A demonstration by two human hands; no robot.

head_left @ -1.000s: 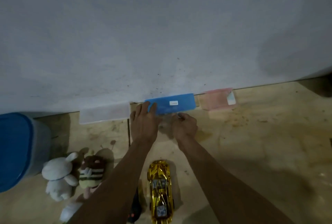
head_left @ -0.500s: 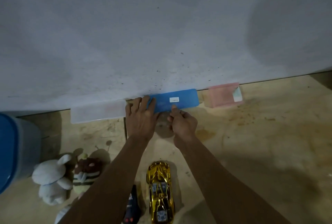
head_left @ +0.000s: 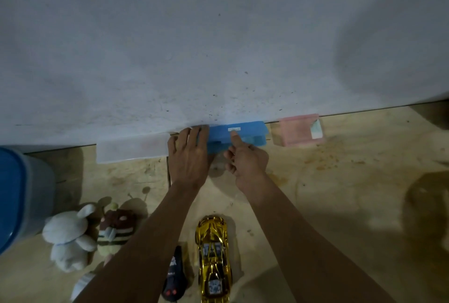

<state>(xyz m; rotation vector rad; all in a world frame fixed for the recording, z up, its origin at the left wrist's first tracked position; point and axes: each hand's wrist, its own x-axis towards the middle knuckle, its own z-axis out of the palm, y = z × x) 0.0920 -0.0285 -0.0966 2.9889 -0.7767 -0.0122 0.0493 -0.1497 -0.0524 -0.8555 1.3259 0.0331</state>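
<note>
A long blue plastic box (head_left: 250, 130) with a small white label lies on the floor against the grey wall (head_left: 218, 47). My left hand (head_left: 189, 154) rests flat on its left end with the fingers straight, and it hides that end. My right hand (head_left: 245, 161) is at the box's front edge. Its index finger reaches onto the lid and its other fingers are curled below. The front of the box shows a step, as if the lid is slightly lifted.
A clear long box (head_left: 131, 148) lies left of the blue one and a pink box (head_left: 295, 130) right of it, both along the wall. A gold toy car (head_left: 213, 259), a black remote (head_left: 173, 278), a white plush (head_left: 68, 237), a striped plush (head_left: 116, 229) and a blue bin (head_left: 14, 195) are nearer me.
My right index finger has moved from the box's front edge up onto the lid. My left hand has stayed on the left end. The view has shifted slightly.
</note>
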